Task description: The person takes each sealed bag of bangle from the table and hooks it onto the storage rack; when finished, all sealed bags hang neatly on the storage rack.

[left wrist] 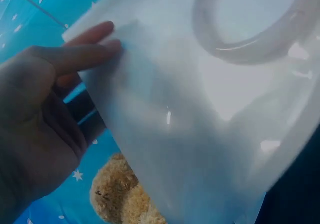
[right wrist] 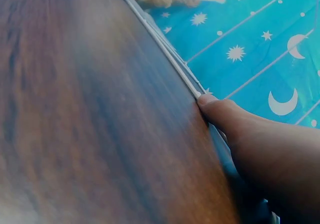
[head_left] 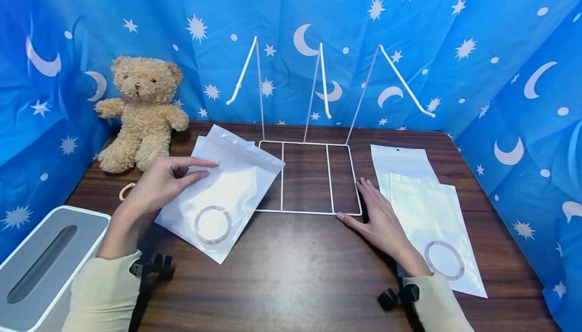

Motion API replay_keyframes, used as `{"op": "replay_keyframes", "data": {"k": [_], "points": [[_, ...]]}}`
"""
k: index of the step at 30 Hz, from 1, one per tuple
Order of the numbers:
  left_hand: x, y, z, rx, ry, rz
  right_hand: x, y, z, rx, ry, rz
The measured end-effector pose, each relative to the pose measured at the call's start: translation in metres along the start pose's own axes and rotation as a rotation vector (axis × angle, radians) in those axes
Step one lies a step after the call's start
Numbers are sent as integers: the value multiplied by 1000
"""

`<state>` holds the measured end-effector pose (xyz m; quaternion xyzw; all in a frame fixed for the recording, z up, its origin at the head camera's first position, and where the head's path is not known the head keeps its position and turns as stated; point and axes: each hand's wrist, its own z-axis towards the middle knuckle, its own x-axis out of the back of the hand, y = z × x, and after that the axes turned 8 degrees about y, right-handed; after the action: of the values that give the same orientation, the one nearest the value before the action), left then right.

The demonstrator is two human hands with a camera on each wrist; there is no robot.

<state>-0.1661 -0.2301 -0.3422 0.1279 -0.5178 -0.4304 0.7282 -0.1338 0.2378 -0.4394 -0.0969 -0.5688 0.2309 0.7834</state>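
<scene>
My left hand [head_left: 159, 183] holds a white zip bag [head_left: 227, 185] near its upper left side, thumb and index fingertips on the bag's face. In the left wrist view the bag [left wrist: 160, 124] stands raised in front of the teddy bear; the other fingers are partly hidden. A pale ring shape [head_left: 212, 224] shows near its bottom. More white bag shows behind it. A white wire rack [head_left: 330, 180] with three slanted hooks stands at mid-table. My right hand [head_left: 379, 218] rests with spread fingers at its front right corner, thumb touching the front bar [right wrist: 187, 82].
More white zip bags [head_left: 427, 216] lie overlapped on the right. At the left back sits a teddy bear [head_left: 145, 112], with a small tan ring [head_left: 126, 190] in front of it. A grey-topped tissue box [head_left: 86, 221] occupies the left front. Star-patterned blue cloth [head_left: 291, 13] encloses the table.
</scene>
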Motion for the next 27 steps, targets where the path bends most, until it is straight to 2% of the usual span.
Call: {"op": "replay_keyframes", "data": {"k": [6,11,14,18,23,27], "points": [[2,6,1,-30,39,-69,-2,2,0,13,14,-2],[5,12,0,-30,14,-76,-2,3,0,10,8,-3],[10,25,-1,-35,-1,-92,-2,3,0,10,13,1],[21,51,-3,-98,20,-186,-1,3,-1,20,29,5],[29,72,-8,-186,112,-364,-1,3,0,25,26,3],[28,78,-8,-234,280,-469,-2,2,0,25,20,3]]}}
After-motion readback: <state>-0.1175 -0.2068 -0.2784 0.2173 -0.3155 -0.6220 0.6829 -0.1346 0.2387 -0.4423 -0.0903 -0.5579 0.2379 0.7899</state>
